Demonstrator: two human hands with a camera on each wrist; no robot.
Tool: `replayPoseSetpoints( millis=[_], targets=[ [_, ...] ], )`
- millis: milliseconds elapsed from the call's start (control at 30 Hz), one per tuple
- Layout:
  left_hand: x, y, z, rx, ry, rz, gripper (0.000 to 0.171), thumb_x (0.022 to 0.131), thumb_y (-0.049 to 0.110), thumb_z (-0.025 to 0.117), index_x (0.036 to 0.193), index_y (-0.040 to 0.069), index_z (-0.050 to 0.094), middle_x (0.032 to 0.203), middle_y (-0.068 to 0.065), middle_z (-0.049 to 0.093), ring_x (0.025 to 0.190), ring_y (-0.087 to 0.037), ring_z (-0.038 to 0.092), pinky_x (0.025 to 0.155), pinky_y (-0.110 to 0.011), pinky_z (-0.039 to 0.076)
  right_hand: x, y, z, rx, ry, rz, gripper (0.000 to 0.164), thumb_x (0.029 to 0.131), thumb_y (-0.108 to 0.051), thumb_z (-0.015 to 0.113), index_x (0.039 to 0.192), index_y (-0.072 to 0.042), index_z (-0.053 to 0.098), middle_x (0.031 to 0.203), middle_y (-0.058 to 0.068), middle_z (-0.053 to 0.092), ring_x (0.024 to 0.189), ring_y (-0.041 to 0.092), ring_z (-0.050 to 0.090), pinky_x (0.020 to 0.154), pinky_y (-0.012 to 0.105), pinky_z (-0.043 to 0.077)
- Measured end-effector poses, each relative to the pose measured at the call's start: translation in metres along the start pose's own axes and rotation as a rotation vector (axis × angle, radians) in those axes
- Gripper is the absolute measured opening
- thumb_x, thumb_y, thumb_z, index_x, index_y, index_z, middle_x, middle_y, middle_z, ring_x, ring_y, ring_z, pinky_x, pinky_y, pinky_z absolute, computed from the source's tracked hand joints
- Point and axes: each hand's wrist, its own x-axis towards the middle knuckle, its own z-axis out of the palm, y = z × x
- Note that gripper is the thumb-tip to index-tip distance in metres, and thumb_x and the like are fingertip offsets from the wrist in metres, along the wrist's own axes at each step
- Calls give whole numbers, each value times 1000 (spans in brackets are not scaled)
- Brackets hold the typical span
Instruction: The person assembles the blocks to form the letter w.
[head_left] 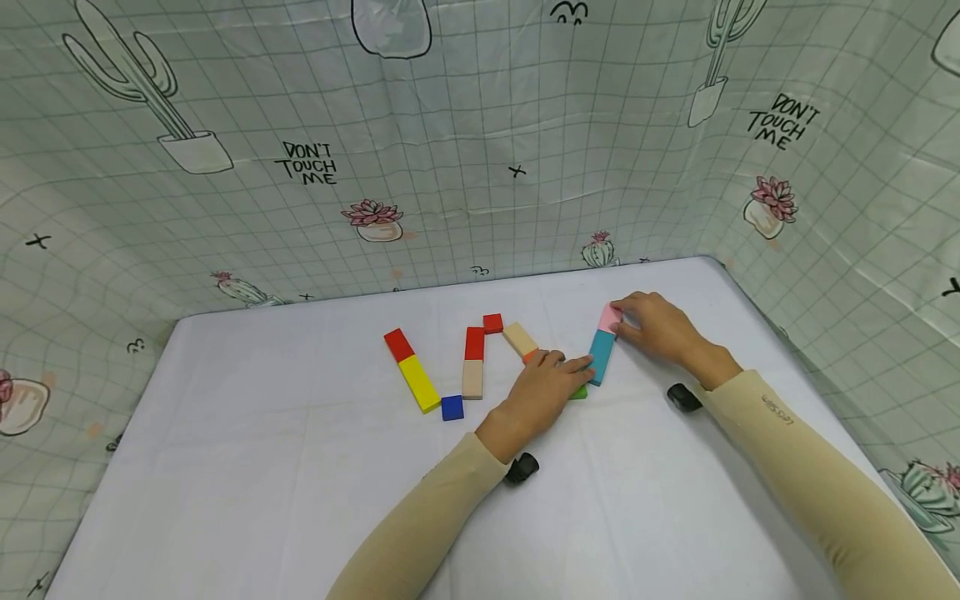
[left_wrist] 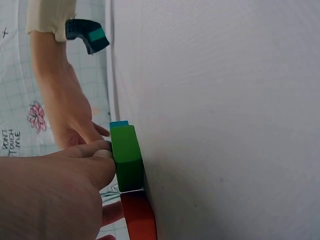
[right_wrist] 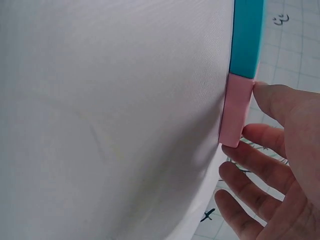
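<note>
At the right end of a row of blocks, my right hand (head_left: pixel 663 329) pinches the small pink block (head_left: pixel 609 317) between thumb and fingers. The pink block lies end to end with a teal block (head_left: pixel 602 357). My left hand (head_left: pixel 536 396) lies over the green block (head_left: pixel 579 392) and an orange block (head_left: pixel 529 357), partly hiding both. In the left wrist view, its extended fingers touch the green block (left_wrist: pixel 126 157), with the orange block (left_wrist: pixel 139 216) just beyond a thin gap. The right wrist view has the thumb by the pink block's (right_wrist: pixel 236 110) joint with the teal block (right_wrist: pixel 247 37).
Leftward lie a red block (head_left: pixel 400 344) with a yellow one (head_left: pixel 419 384), a blue cube (head_left: pixel 452 407), a red block (head_left: pixel 475 342) above a plain wooden one (head_left: pixel 472 380), a small red block (head_left: pixel 492 323) and another wooden block (head_left: pixel 520 339). A printed curtain (head_left: pixel 465 150) surrounds the white table (head_left: pixel 247 467).
</note>
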Motion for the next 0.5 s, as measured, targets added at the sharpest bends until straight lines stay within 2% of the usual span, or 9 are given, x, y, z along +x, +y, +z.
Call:
replayPoseSetpoints(
  millis=[267,500],
  targets=[
    [1,-1,1,5,8,0,47,109,21,61,156,28,55,164,9,47,143,-20,50,121,-37,37,3,0,1,3,-2,9,47,104,-16,68,142,10,60,140,31,62,130,51,56,111,65,44],
    [-1,-5,-2,3,45,4,51,109,24,61,159,28,51,166,8,45,147,-20,47,126,-37,32,-3,0,1,9,0,36,49,105,-19,67,144,10,58,142,33,59,132,53,54,111,67,43]
  ],
)
